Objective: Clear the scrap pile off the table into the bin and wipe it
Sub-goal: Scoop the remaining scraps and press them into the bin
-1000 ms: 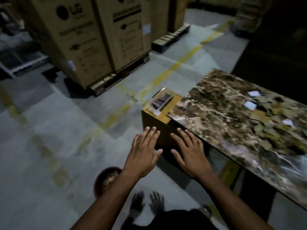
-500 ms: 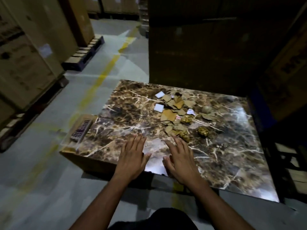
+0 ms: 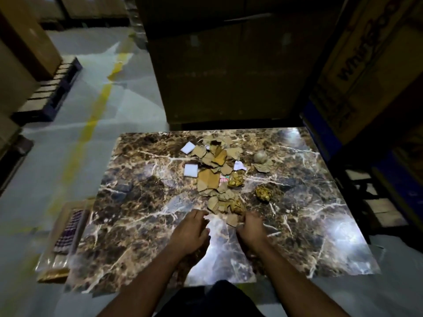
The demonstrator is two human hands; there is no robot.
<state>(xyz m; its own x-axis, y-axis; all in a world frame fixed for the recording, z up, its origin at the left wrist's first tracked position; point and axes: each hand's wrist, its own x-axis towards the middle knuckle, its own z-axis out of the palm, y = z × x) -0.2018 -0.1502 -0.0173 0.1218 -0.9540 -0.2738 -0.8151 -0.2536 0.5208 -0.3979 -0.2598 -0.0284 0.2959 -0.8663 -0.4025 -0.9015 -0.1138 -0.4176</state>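
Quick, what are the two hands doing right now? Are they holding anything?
Left hand: loosely curled, empty, just above the table.
Right hand: curled at the near edge of the scrap pile; whether it grips a scrap cannot be told.

My left hand (image 3: 191, 232) and right hand (image 3: 250, 229) hover side by side over the near middle of the marble table (image 3: 137, 202), fingers curled. My right fingertips touch the nearest torn cardboard piece (image 3: 232, 219) of the scrap pile (image 3: 217, 170), which runs from mid-table toward the far edge. Two white squares (image 3: 191, 170) lie on its left; a crumpled gold wrapper (image 3: 263, 193) and a grey ball (image 3: 260, 156) lie to its right.
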